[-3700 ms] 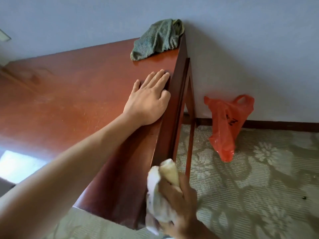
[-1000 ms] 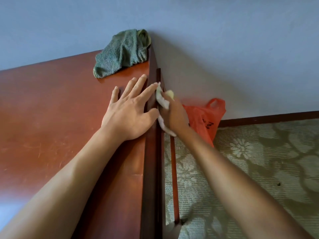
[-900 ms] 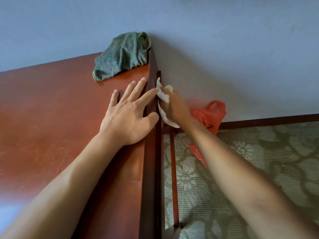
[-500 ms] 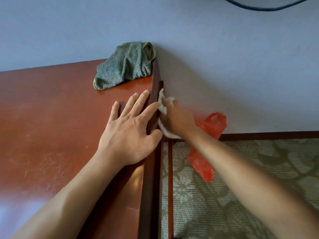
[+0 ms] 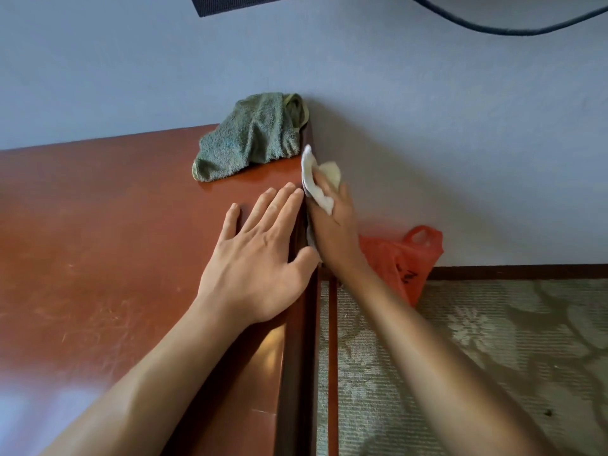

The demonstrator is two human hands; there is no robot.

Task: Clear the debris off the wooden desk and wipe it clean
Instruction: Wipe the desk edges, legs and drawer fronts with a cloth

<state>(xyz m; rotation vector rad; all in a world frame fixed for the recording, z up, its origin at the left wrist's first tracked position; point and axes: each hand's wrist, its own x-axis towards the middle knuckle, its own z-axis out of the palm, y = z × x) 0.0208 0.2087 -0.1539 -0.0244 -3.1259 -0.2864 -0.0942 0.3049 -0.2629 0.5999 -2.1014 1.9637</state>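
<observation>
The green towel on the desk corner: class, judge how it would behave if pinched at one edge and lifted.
The green towel lies crumpled in soft folds on the desk, so it would probably droop limply. Its fuzzy pile suggests it would not slip easily from the fingers. It looks light for its bulk.

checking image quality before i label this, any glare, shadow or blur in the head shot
Head view: window glare washes out the wooden desk at its lower-left corner, with a smaller highlight by the left wrist; the right hand and white cloth sit in shadow against the desk's side; both forearms look soft near the frame bottom; wide-angle bending tilts the desk edges.
</observation>
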